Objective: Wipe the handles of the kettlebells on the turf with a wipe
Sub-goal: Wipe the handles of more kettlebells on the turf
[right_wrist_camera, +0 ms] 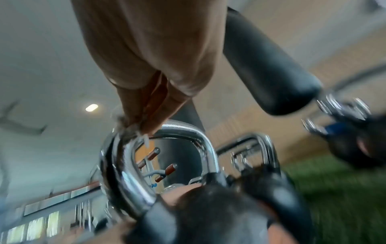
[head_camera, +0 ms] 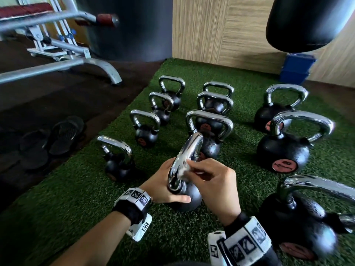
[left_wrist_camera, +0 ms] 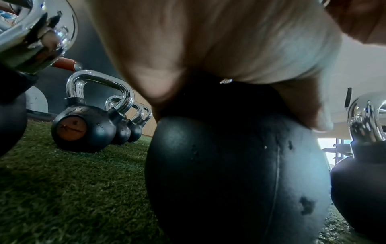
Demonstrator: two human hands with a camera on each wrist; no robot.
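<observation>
A black kettlebell point(head_camera: 189, 198) with a chrome handle point(head_camera: 187, 156) stands tilted on the green turf point(head_camera: 76, 198) right in front of me. My left hand point(head_camera: 163, 186) grips its black body just below the handle; the left wrist view shows the body point(left_wrist_camera: 229, 173) under my palm. My right hand point(head_camera: 209, 175) pinches a small white wipe point(head_camera: 187, 167) against the side of the chrome handle point(right_wrist_camera: 125, 173). The wipe point(right_wrist_camera: 129, 130) is mostly hidden under the fingertips.
Several other chrome-handled kettlebells stand in rows on the turf, one at my left point(head_camera: 117, 160) and a large one at my right point(head_camera: 297, 219). A weight bench point(head_camera: 63, 54) and black sandals point(head_camera: 53, 137) lie left. A punching bag point(head_camera: 307, 22) hangs above right.
</observation>
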